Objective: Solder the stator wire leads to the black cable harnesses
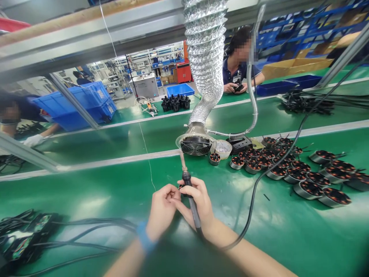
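Note:
My right hand (200,200) is closed around a soldering iron (192,204); its tip points up and away, towards the black round fan grille. Close against it, my left hand (165,207) has its fingers pinched together. A thin pale wire (150,169), looking like solder wire, hangs down from above and runs to the back of the left hand's fingers. Between the hands a small part of a round motor (181,187) shows, mostly hidden by fingers. A blue band (145,236) circles the left wrist.
A fume extractor (196,144) on a silver duct (206,50) hangs ahead. Several motor stators (276,169) stand at right, near a white cup (223,148). The iron's cable (253,192) loops right. Black cables and circuit boards (29,238) lie left. Co-workers sit across.

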The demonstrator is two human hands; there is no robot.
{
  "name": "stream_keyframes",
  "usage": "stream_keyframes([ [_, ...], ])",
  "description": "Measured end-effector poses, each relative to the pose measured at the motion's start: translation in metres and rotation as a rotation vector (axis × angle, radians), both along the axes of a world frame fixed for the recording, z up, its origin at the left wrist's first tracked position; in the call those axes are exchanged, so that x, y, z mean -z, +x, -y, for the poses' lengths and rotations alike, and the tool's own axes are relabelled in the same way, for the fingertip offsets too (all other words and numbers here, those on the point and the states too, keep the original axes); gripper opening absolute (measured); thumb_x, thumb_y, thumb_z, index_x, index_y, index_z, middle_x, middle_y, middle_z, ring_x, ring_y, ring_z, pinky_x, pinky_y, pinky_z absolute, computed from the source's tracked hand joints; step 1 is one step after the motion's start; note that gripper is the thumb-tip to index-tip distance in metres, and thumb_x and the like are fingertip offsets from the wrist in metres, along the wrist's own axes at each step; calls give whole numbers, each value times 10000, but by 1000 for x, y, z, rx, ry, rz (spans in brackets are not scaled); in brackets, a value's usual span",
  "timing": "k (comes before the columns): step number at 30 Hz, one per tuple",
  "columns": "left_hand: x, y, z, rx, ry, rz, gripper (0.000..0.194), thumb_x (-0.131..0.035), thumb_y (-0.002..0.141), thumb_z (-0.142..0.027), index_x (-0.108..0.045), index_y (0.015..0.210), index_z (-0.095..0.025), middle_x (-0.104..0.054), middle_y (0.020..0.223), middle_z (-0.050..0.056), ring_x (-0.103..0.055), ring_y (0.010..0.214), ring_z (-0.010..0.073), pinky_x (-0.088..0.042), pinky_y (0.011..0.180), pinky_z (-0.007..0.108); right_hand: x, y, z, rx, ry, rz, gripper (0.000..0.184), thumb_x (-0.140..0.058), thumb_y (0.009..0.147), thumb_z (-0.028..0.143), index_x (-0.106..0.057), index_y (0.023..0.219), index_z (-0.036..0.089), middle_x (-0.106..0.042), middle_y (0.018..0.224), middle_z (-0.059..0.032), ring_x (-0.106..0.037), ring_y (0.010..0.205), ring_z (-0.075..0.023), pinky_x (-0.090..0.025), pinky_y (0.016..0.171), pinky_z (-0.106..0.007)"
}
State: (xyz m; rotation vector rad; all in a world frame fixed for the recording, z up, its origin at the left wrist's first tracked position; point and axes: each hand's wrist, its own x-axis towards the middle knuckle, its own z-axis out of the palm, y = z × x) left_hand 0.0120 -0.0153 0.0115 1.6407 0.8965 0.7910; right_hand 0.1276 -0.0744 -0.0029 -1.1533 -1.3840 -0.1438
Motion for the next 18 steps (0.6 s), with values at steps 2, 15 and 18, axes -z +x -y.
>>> stream_keyframes([
  [2, -1, 0, 3, 69, 25, -34, 116, -608, 829, -226, -626, 747, -146, -590, 706, 2, -484, 677, 127, -385, 614, 214, -4, -1, 1, -57, 1, -26, 279, -613, 880, 87, -549, 1092, 258, -517, 1094, -70, -623, 979, -188, -561, 827, -338],
  [15, -21, -25, -31, 448, -332, -108, 306, -586, 898, -445, -550, 812, -153, -515, 648, -28, -436, 480, 71, -319, 493, 212, 9, 4, -1, -194, -244, -337, 236, -571, 894, 74, -552, 1041, 258, -492, 1056, -19, -651, 740, -95, -560, 754, -248],
  [18, -17, -21, -29, 358, -379, -58, 290, -620, 873, -415, -548, 788, -148, -404, 611, -63, -276, 468, 43, -181, 452, 202, 14, 2, -2, -185, -255, -283, 234, -536, 920, 83, -556, 1074, 260, -503, 1050, -30, -648, 804, -112, -549, 775, -246],
])
